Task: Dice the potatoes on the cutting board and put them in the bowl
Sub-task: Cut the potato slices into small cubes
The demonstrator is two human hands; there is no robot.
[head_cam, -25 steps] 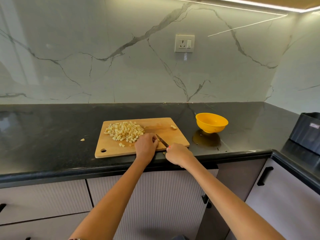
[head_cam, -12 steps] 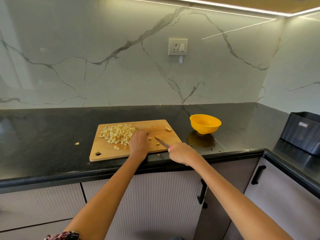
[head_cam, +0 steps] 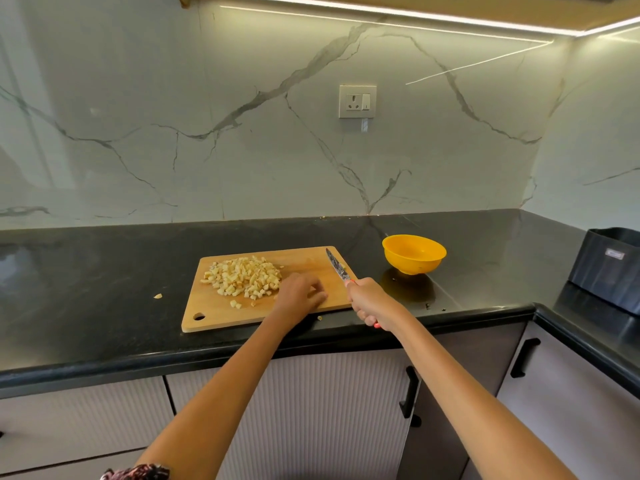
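Already stray dice lie on the worktop point(head_cam: 104, 271); the right hand point(head_cam: 372, 301) grips the knife point(head_cam: 337, 265); the left hand point(head_cam: 301, 292), fingers loosely spread, could scatter more of the potato dice point(head_cam: 244, 276) when sweeping.

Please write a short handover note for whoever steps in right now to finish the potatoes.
Right hand: closed on the knife, blade raised over the cutting board's right end.
Left hand: on the board beside the diced potato pile, gripping nothing visible.
Yellow bowl: right of the board, looks empty.
Stray bits lie on the counter.
Done: dicing, apparently.
Left: move the dice into the bowl.
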